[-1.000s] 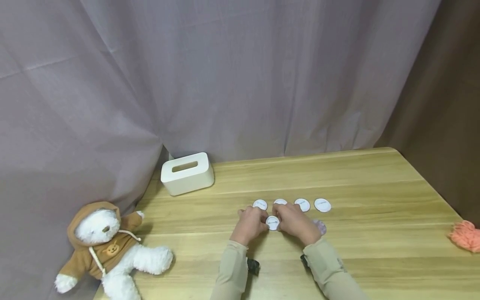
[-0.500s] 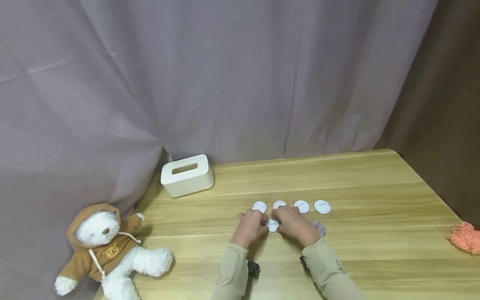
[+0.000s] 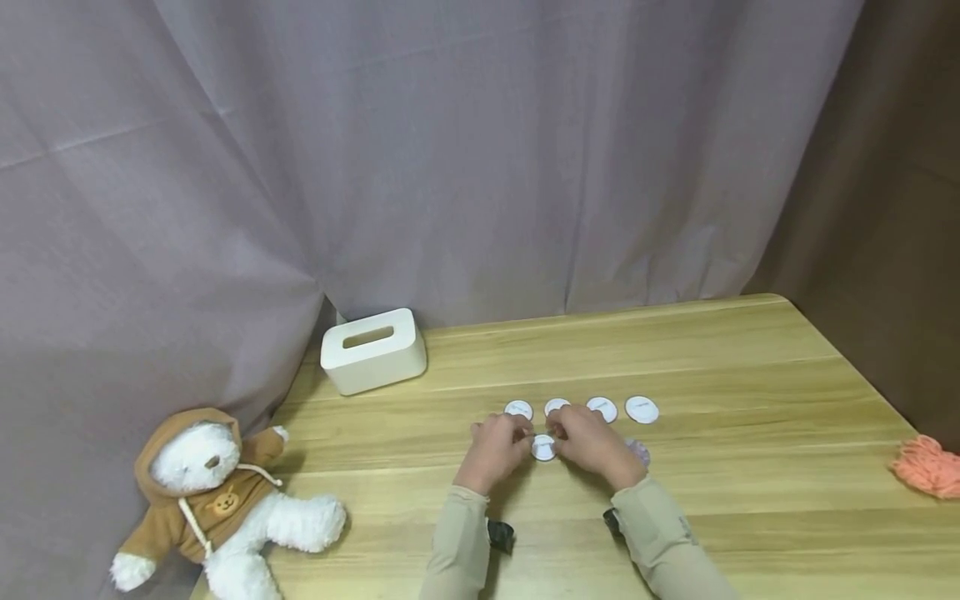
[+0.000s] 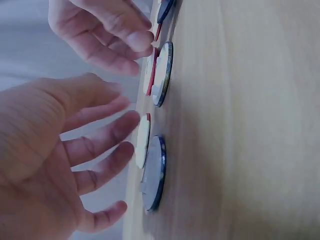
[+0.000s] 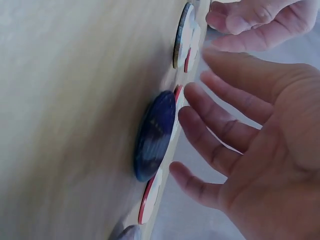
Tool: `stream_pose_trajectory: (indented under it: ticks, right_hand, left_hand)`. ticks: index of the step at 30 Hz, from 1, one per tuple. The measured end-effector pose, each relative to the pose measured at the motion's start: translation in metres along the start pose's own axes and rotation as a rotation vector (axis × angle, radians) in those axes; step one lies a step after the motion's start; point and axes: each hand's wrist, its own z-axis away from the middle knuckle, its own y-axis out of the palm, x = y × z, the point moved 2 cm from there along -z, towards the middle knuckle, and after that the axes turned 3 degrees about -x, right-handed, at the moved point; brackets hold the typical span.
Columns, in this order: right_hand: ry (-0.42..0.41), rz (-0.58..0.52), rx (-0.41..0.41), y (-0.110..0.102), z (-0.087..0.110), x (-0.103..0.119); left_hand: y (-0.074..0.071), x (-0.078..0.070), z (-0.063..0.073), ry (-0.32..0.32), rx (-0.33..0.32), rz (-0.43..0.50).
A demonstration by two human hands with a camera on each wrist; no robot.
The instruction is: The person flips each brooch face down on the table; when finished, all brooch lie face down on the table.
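A round pin-back badge point(image 3: 543, 447) lies white back up on the table between my two hands. My left hand point(image 3: 491, 450) hovers at its left, and my right hand point(image 3: 596, 444) at its right. The wrist views show both hands with loosely bent, spread fingers and nothing held. Below the left hand lies another dark-rimmed badge point(image 4: 154, 175), hidden from the head view. Under the right hand sits a dark blue badge point(image 5: 156, 135), face up. A purple badge point(image 3: 639, 451) shows beside the right wrist.
Behind the hands runs a row of white-backed badges point(image 3: 602, 408), with red rims in the wrist views. A white tissue box point(image 3: 375, 354) stands at the back left. A plush bear point(image 3: 217, 500) in a brown hoodie lies at left; coral yarn point(image 3: 928, 467) is at the right edge.
The fingertips at both sides of the middle badge have eased slightly away from its edges. The badges keep their places; the head view has shifted a little.
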Motion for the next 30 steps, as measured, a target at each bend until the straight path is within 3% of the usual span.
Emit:
stream_pose_trajectory:
  ticks: [7,18,30]
  right_hand:
    - [0.064,-0.055,-0.041,-0.008,0.001,-0.004]
    - [0.102,-0.069,-0.065,-0.015,0.011,-0.008]
    - [0.094,-0.048,-0.08,-0.024,0.024,-0.017]
  left_hand:
    - [0.002,0.001,-0.002,-0.032,-0.047,0.134]
    - [0.009,-0.003,-0.004,-0.029,-0.065,0.248]
    - [0.016,-0.02,-0.01,0.003,-0.03,0.267]
